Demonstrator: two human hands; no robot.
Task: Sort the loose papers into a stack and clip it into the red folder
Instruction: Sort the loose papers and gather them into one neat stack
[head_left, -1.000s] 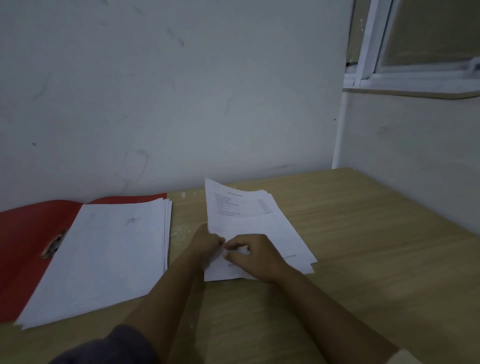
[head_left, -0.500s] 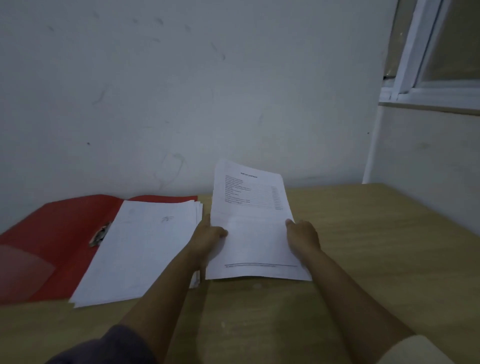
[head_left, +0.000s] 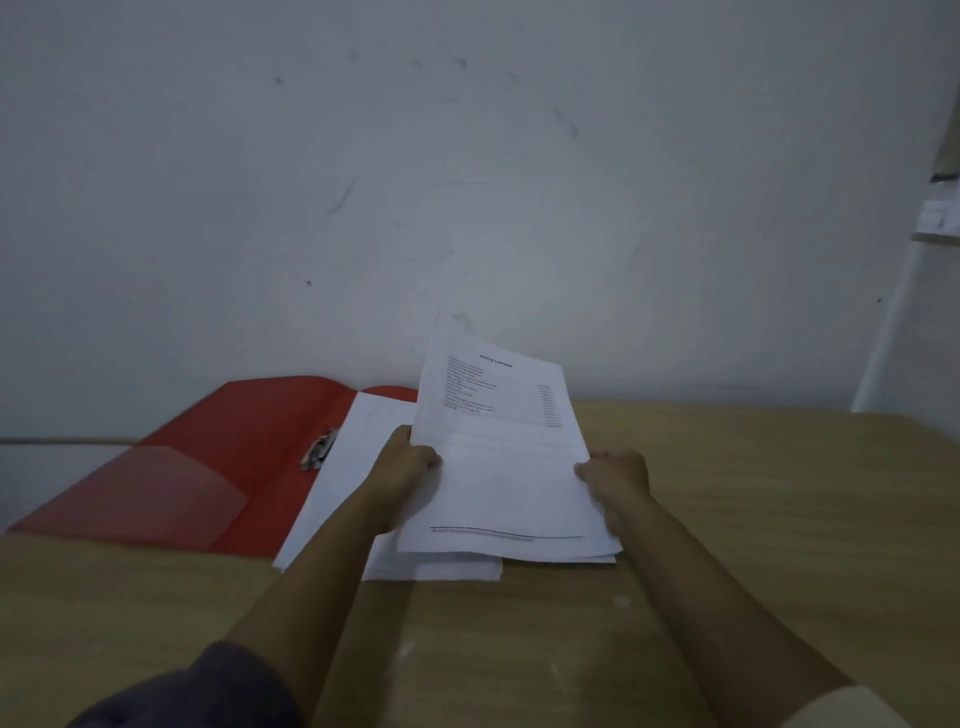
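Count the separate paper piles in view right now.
2. One bundle is held by the left hand and right hand; one stack lies on the red folder, partly hidden.

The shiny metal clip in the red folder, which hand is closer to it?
Left. The left hand is just right of the clip; the right hand is farther right, across the held papers.

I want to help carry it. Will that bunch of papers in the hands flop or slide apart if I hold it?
Probably a bit floppy: the held papers bow between the left hand and right hand. They may slide apart, since the sheets' lower edges already sit uneven and unclipped. They look thin, likely light.
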